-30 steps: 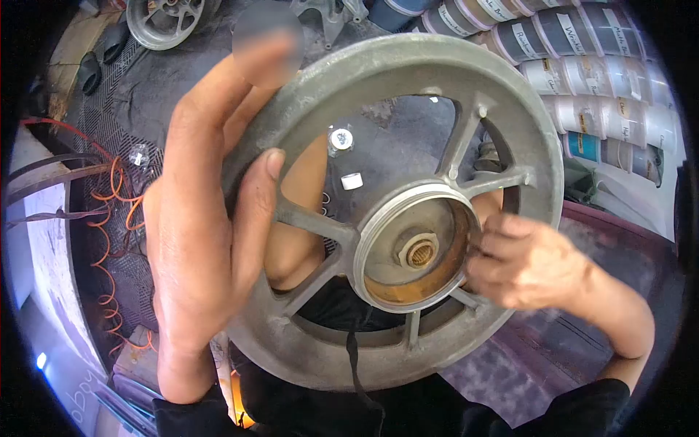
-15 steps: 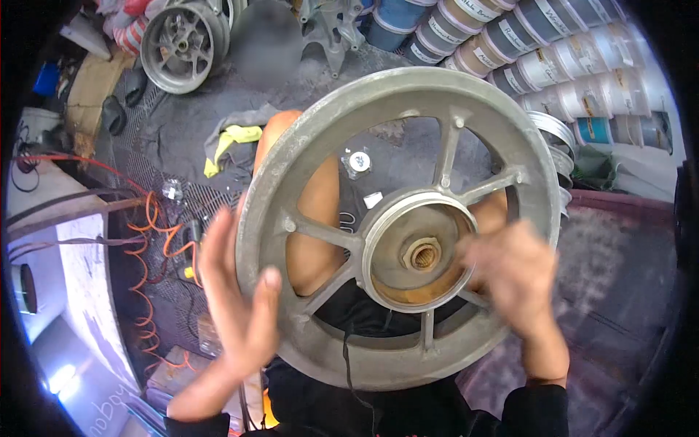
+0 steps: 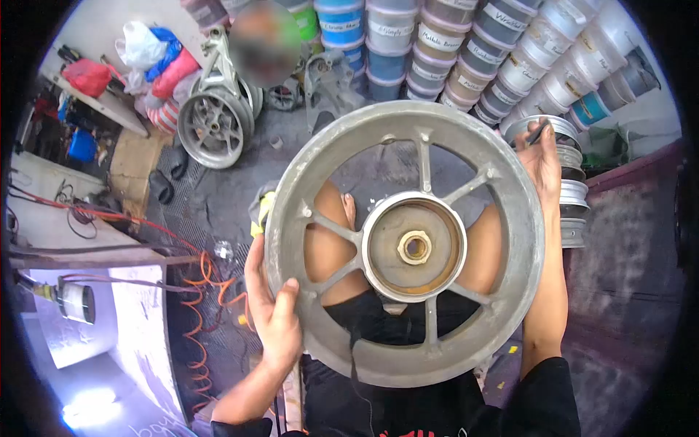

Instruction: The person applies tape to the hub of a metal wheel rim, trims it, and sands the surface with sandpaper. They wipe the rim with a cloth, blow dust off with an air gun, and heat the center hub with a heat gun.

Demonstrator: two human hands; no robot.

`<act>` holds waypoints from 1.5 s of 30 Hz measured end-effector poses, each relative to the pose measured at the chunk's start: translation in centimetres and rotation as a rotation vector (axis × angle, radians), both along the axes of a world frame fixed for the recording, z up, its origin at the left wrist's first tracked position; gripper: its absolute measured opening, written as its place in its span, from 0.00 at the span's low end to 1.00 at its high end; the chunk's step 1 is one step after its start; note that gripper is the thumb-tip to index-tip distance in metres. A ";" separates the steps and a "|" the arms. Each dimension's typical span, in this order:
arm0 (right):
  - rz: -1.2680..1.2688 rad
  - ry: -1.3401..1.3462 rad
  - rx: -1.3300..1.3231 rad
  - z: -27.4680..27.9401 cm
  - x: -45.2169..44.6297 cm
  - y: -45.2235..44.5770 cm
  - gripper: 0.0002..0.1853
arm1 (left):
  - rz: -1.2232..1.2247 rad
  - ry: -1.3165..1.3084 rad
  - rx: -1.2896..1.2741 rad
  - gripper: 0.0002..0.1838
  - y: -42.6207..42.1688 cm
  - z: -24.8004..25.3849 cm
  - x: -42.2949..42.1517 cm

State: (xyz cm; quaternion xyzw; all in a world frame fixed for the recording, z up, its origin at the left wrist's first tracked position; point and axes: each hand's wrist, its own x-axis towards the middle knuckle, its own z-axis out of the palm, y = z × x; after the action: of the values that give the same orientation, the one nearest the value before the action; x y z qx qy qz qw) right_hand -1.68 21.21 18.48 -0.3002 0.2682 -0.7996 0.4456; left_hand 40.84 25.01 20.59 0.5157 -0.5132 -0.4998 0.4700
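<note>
A bare grey metal motorcycle wheel (image 3: 429,364) stands in front of my lap, its spoked face and hub towards me. Inside the hub's pale ring is a brownish recess with a hexagonal centre piece (image 3: 414,248). My left hand (image 3: 278,313) grips the wheel's left edge, thumb on the front face and fingers along the outside. At the upper right rim is my right hand (image 3: 540,162), its fingers closed on a small dark piece (image 3: 537,132) whose kind I cannot make out. Part of that hand lies behind the rim.
Labelled tubs (image 3: 444,36) are stacked at the back. Silver rims (image 3: 571,193) are piled at right. More wheels (image 3: 212,130) stand at back left. An orange coiled hose (image 3: 195,320) hangs at left by a white panel (image 3: 142,328). A yellow-grey cloth (image 3: 262,211) lies behind the wheel.
My right hand has moved from beside the hub up to the upper right rim. The wheel now faces me more squarely, and my left hand has closed on its edge. The view has tilted upward.
</note>
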 end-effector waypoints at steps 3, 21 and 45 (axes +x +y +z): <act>-0.118 0.147 0.030 0.2 -0.6 4.8 0.14 | -0.153 -0.012 -0.047 0.42 -4.9 1.9 -0.2; -0.363 1.479 0.529 7.0 17.3 17.0 0.10 | -0.900 -0.103 -0.104 0.32 -16.7 1.8 -6.1; 0.216 1.783 0.546 3.6 24.1 10.7 0.14 | -0.609 -0.083 -0.356 0.28 -13.3 -1.1 -1.1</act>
State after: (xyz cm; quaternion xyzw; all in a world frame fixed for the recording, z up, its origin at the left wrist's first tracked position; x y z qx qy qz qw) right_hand 22.41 31.93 22.12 -0.7105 0.6596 -0.1385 0.2024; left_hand 39.76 11.76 19.54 0.2690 -0.7410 -0.4985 0.3607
